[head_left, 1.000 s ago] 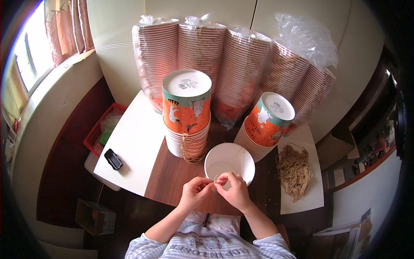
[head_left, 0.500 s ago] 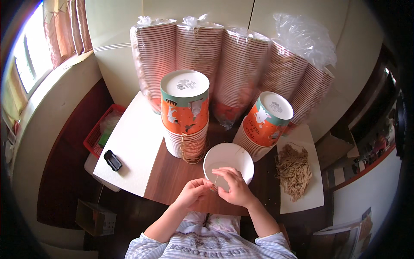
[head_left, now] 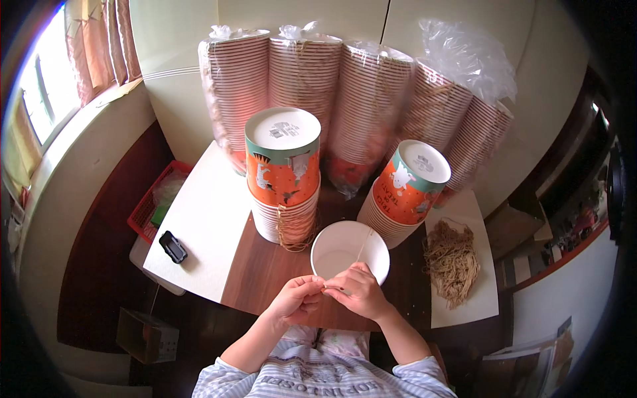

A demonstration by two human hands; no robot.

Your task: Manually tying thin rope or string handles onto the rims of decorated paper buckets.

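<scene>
your left hand [head_left: 296, 300] and your right hand [head_left: 358, 292] meet just at the near rim of the white paper bowl [head_left: 350, 251], which stands open side up on the brown table [head_left: 259, 272] right in front of you. the fingertips of both hands are pressed together on a thin rubber band [head_left: 361, 247], and this band runs from your fingers up across the mouth of the bowl to its far rim (it is very thin, so how it lies under your fingers you cannot tell from here). behind the bowl on the left stands a stack of orange printed cups [head_left: 284, 179], upside down, with some bands lying around its foot. on the right another orange stack [head_left: 403, 192] leans toward the bowl and nearly touches it. along the wall there are long sleeves of cups in clear plastic [head_left: 332, 86]. on the right, on a white board [head_left: 488, 302], lies a heap of rubber bands [head_left: 452, 260]. on the left is a white sheet [head_left: 206, 225] with a small black device [head_left: 173, 247] near its edge, and a red basket [head_left: 149, 205] is below the table side.
</scene>
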